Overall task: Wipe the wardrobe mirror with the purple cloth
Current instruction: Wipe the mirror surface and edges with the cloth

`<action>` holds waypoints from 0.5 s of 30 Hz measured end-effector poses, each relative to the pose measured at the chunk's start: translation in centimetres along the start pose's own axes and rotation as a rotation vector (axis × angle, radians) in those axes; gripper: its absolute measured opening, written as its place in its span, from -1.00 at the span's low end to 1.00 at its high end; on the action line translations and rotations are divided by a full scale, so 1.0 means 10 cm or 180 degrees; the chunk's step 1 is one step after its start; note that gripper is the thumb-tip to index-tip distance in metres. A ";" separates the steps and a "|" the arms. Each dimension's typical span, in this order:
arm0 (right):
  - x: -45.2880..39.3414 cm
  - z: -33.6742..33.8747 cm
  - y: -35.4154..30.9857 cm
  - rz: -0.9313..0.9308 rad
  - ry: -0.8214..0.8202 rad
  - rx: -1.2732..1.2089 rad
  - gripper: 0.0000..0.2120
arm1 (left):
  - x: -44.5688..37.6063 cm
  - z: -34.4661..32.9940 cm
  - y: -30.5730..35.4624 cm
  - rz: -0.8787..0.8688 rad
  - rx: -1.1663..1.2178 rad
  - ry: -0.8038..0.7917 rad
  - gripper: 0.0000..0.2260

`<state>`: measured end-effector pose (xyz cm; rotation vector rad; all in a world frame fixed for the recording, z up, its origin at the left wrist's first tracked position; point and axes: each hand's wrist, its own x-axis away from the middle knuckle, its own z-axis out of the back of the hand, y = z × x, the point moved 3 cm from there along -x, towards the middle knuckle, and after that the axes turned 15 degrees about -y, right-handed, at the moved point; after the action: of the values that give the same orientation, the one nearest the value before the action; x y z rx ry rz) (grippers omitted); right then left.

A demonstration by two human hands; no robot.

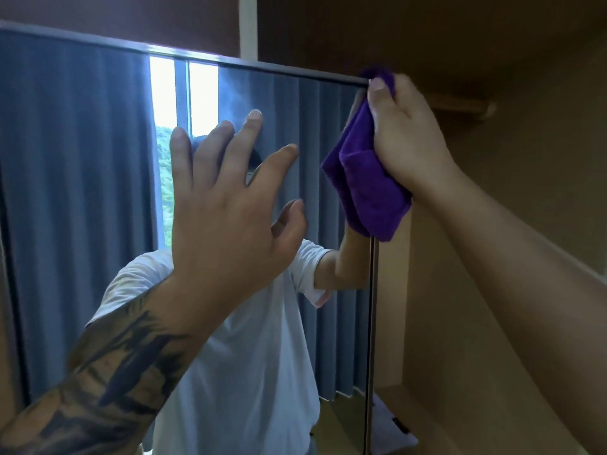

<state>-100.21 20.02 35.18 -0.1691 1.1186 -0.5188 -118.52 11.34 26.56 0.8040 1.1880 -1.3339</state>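
Observation:
The wardrobe mirror [82, 159] fills the left and middle of the view, with a thin dark frame along its top and right edge. My right hand [407, 136] grips the folded purple cloth [368, 188] at the mirror's top right corner, thumb over the frame's corner; the cloth hangs down along the right edge. My left hand [226, 205] is raised in front of the middle of the glass with its fingers spread and straight; I cannot tell whether it touches the glass. The reflection shows blue curtains, a bright window and a person in a white shirt.
To the right of the mirror's edge the brown wardrobe interior [509, 224] opens up, with a wooden rail [466, 108] near the top. A dark wall [131, 21] lies above the mirror.

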 end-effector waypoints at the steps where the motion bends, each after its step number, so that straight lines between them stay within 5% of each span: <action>1: 0.09 -0.06 0.09 -0.0131 0.0064 -0.0279 -0.70 | 0.00 0.00 0.00 0.0014 0.0007 -0.0041 -0.52; 7: 0.16 -0.06 0.04 -0.0286 0.0181 -0.0041 -0.75 | -0.01 0.00 0.03 0.0044 -0.0103 -0.0171 -0.52; 12: -0.23 0.01 -0.37 0.0211 0.0047 0.1977 -0.63 | 0.00 -0.03 0.01 0.0009 -0.0032 0.0020 -0.54; 15: -0.23 -0.01 -0.41 0.0275 -0.0114 0.2294 -0.61 | 0.00 -0.02 0.02 0.0018 0.0011 0.0107 -0.55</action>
<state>-102.34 17.55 38.55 0.4924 0.8412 -0.8046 -118.36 11.56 26.52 0.8344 1.2092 -1.3227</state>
